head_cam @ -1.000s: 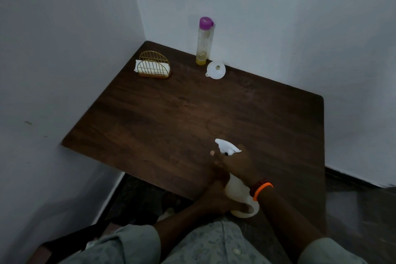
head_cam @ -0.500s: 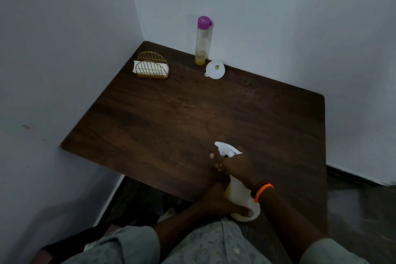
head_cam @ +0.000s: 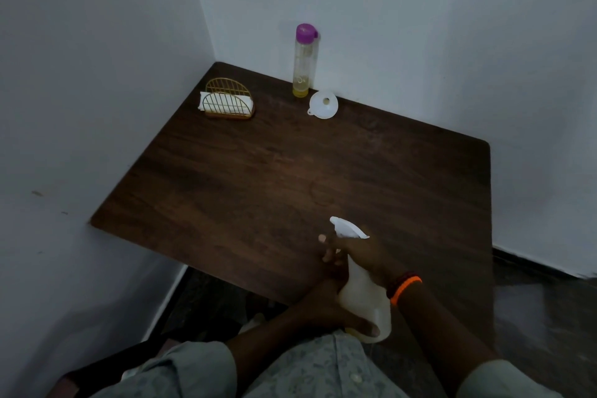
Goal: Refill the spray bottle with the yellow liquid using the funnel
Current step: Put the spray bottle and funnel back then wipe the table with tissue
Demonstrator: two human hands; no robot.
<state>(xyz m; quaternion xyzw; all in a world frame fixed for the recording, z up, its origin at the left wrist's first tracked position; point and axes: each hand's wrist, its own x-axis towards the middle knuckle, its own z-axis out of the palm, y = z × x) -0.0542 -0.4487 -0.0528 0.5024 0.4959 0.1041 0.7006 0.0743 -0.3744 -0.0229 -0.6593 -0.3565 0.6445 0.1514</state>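
Note:
A white spray bottle (head_cam: 363,294) stands near the table's front edge. My left hand (head_cam: 326,310) wraps around its lower body. My right hand (head_cam: 361,257) grips its neck just under the white trigger head (head_cam: 347,229). A tall clear bottle (head_cam: 304,61) with a purple cap and a little yellow liquid at the bottom stands at the back wall. A white funnel (head_cam: 323,104) lies on the table just right of it.
A gold wire napkin holder (head_cam: 228,102) with white napkins sits at the back left corner. The dark wooden table (head_cam: 258,178) is boxed in by white walls at left and back. Dark floor lies to the right.
Both hands keep the same hold on the spray bottle. The trigger head has turned slightly; otherwise only the camera shifted a little.

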